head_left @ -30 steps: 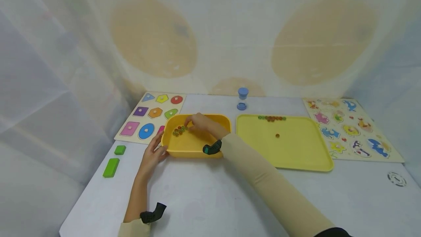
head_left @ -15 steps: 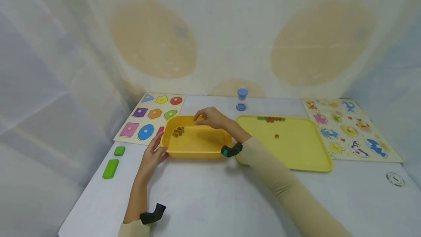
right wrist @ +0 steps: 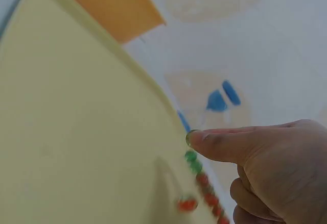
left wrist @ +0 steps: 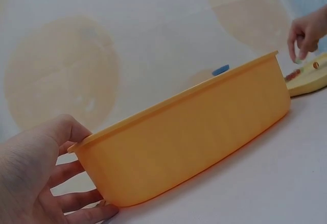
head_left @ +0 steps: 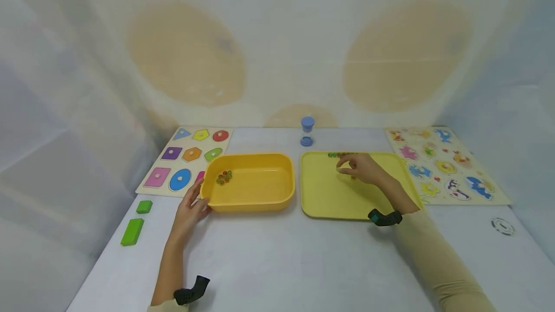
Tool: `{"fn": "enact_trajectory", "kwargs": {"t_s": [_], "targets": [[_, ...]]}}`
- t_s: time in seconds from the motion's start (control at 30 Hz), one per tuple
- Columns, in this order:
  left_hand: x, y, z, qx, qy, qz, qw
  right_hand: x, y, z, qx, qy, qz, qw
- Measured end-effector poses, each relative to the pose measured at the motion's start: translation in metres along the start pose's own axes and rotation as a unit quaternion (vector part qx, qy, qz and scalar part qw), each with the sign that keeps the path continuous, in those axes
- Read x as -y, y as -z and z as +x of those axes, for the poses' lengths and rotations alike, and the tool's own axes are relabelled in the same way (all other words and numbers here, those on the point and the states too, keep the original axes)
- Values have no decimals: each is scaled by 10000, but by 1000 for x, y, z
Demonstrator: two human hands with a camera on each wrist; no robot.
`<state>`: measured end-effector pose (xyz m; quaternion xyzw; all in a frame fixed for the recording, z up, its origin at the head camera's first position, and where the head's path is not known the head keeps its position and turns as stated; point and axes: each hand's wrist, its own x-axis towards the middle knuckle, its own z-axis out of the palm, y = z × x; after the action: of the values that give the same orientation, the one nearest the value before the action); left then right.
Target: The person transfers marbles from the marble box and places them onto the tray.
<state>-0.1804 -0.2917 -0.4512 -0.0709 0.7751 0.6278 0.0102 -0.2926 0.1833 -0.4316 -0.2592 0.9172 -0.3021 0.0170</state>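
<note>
My right hand (head_left: pixel 362 167) is over the yellow tray (head_left: pixel 321 196), pinching a small greenish glass marble (right wrist: pixel 191 138) between thumb and index finger. Just beyond the fingertips, a row of green and red marbles (right wrist: pixel 203 178) lies along the tray's far edge. One loose reddish marble (right wrist: pixel 187 203) sits a little inward from that row. My left hand (head_left: pixel 188 213) rests against the left end of the orange-yellow basin (head_left: pixel 249 206), thumb near the rim and fingers spread along the end wall. Inside the basin, several marbles (head_left: pixel 223 177) are clustered at the left.
Behind the basin's left end lies a shape puzzle board (head_left: pixel 182 162). An animal puzzle board (head_left: pixel 442 167) is right of the tray. A blue sand timer (head_left: pixel 307 131) stands at the back. Two green blocks (head_left: pixel 132 231) lie at far left.
My right hand has lifted out of the basin with a marble and moved right, over the tray. The left hand stays at the basin. The head view has shifted slightly.
</note>
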Motion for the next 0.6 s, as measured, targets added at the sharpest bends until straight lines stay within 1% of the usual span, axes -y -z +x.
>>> {"fn": "enact_trajectory", "kwargs": {"t_s": [0.13,0.23,0.3,0.37,0.43,0.53,0.6], "targets": [[1,3,-3,5,2,-101,9999,-18,-7,-10,156,-50,-142,9998],[1,3,-4,10,25,-182,9998,-23,-10,-11,240,-29,-164,9996],[1,2,-4,14,49,-192,9998,-21,-9,-10,228,-19,-207,9995],[0,1,-4,17,65,-187,9998,-14,-5,-7,91,28,-214,9997],[0,0,-3,8,82,-174,9998,-2,0,-1,-138,156,-229,9995],[0,-1,-2,-18,85,-128,9999,26,6,16,-421,462,-81,9980],[0,-1,-1,-13,57,-109,9999,47,6,31,-481,713,-5,9963]]}}
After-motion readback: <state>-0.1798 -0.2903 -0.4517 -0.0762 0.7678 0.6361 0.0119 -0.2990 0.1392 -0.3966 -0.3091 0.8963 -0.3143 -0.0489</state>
